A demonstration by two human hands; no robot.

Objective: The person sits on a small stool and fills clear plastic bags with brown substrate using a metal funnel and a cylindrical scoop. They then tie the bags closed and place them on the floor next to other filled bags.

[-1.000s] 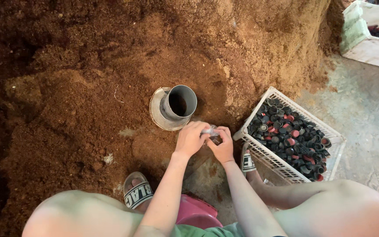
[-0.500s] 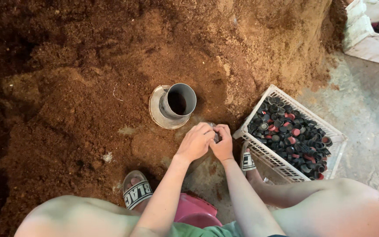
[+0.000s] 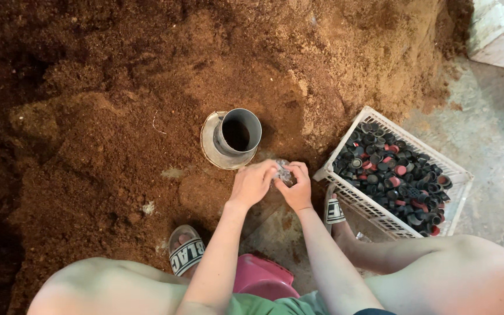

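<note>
A grey concrete floor (image 3: 491, 146) carries everything, and a large heap of reddish-brown soil (image 3: 118, 105) covers most of it, sloping down toward the bare patch at right. A grey funnel-shaped metal tube (image 3: 233, 137) lies tilted on the soil, its dark mouth facing up. A white slatted plastic crate (image 3: 395, 175) full of black and red caps rests on the floor at the heap's edge. Part of a second white crate (image 3: 500, 32) sits in the far corner. A pink stool (image 3: 261, 277) stands on the concrete
</note>
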